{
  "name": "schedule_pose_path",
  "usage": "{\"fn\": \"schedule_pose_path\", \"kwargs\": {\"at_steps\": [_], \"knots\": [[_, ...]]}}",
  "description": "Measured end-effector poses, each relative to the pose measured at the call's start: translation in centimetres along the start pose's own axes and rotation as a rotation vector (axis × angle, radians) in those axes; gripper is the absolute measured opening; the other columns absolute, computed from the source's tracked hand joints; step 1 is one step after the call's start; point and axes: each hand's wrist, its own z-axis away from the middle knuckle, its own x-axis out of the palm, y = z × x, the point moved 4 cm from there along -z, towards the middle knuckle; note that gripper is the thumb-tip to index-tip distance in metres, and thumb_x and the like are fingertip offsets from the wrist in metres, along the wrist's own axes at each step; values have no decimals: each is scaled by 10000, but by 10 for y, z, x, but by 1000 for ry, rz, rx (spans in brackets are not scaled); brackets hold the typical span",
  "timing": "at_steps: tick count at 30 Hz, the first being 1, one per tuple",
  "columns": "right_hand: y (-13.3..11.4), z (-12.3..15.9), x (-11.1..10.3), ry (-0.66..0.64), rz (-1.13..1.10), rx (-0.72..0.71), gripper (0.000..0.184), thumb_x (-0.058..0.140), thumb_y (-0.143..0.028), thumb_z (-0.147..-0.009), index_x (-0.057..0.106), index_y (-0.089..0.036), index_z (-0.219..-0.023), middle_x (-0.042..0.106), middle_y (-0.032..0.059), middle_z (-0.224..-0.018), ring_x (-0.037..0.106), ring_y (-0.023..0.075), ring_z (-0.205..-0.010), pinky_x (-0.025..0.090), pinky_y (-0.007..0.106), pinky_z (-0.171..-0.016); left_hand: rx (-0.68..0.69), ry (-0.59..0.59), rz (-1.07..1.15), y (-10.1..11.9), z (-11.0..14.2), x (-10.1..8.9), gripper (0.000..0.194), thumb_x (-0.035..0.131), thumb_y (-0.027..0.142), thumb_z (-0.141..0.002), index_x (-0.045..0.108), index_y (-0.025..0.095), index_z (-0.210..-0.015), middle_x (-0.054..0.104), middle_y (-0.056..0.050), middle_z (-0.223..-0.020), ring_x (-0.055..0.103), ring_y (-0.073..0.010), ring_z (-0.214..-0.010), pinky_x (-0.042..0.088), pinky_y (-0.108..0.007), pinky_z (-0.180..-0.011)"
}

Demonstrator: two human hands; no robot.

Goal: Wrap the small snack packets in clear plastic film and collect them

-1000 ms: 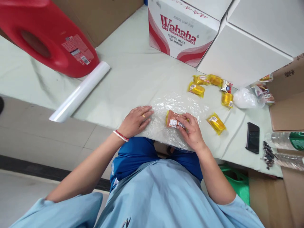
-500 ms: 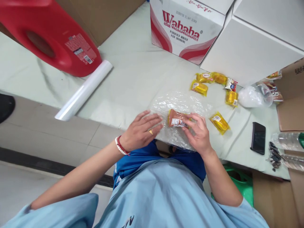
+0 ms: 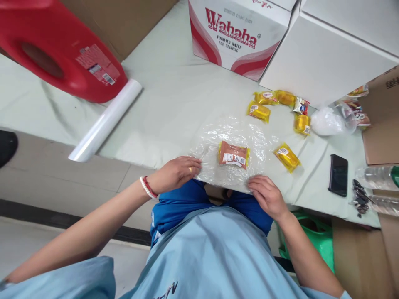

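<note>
A sheet of clear plastic wrap [image 3: 208,141] lies spread at the table's front edge. On its middle rests a small stack of wrapped snacks [image 3: 233,155], brown on top with yellow wrapper showing at the ends. My left hand [image 3: 177,172] has its fingers closed on the near left edge of the wrap. At the near right edge, my right hand [image 3: 266,193] pinches the film, the fingertips partly hidden. To the right of the wrap lies one yellow packaged snack [image 3: 287,157].
Several yellow snacks [image 3: 259,111] lie farther back, by a plastic bag [image 3: 328,120]. A white film roll [image 3: 106,122] and red jug [image 3: 90,70] stand left. The Wahaha carton [image 3: 233,39] is behind. At right are a phone [image 3: 338,175] and plastic bottles [image 3: 378,178].
My right hand has let go of the brown snack and moved down to the wrap's near right edge. My left hand has lowered onto the near left edge.
</note>
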Motion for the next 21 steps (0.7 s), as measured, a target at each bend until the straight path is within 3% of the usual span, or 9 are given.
{"fn": "schedule_pose_path", "kwargs": {"at_steps": [3, 8, 11, 14, 18, 21], "knots": [[-1, -18, -15, 14, -63, 42, 212, 614, -110, -996, 711, -244, -1128, 758, 65, -993, 706, 221, -955, 615, 406, -856, -31, 22, 52, 2, -13, -19, 285, 447, 308, -1100, 721, 229, -1092, 809, -90, -1172, 749, -226, -1182, 605, -401, -1041], [6, -44, -39, 37, -137, 139, 83, 643, -248, -1013, 725, -247, -1000, 747, 67, -936, 710, 233, -928, 590, 411, -854, -61, 97, 131, 2, -31, -44, 257, 490, 368, -1080, 700, 236, -1013, 790, -112, -1220, 712, -252, -1262, 593, -432, -1072], [16, -54, -42, 47, -204, 256, 151, 655, -357, -1015, 723, -241, -945, 734, 66, -929, 703, 230, -918, 578, 396, -851, -92, 135, 179, -2, -42, -51, 280, 481, 410, -1081, 682, 234, -997, 788, -117, -1200, 724, -254, -1217, 599, -445, -1049], [28, -57, -36, 69, -325, 421, 216, 671, -437, -1007, 719, -234, -953, 710, 40, -885, 679, 189, -824, 562, 327, -762, -65, 163, 169, 5, -56, -53, 332, 508, 488, -1063, 688, 226, -1156, 755, -135, -1309, 678, -280, -1308, 551, -491, -1128], [37, -54, -24, 89, -487, 573, 284, 716, -509, -968, 719, -226, -943, 695, 25, -838, 659, 171, -785, 564, 295, -734, 47, 59, 125, 27, -84, -49, 490, 505, 556, -1044, 624, 272, -1425, 661, -119, -1506, 555, -304, -1475, 411, -530, -1258], [40, -54, -18, 139, -598, 631, 291, 755, -515, -936, 716, -227, -949, 700, 20, -834, 663, 165, -771, 588, 311, -768, 133, -69, 80, 36, -103, -37, 536, 585, 556, -1014, 592, 287, -1478, 638, -114, -1543, 548, -321, -1480, 358, -540, -1269]]}}
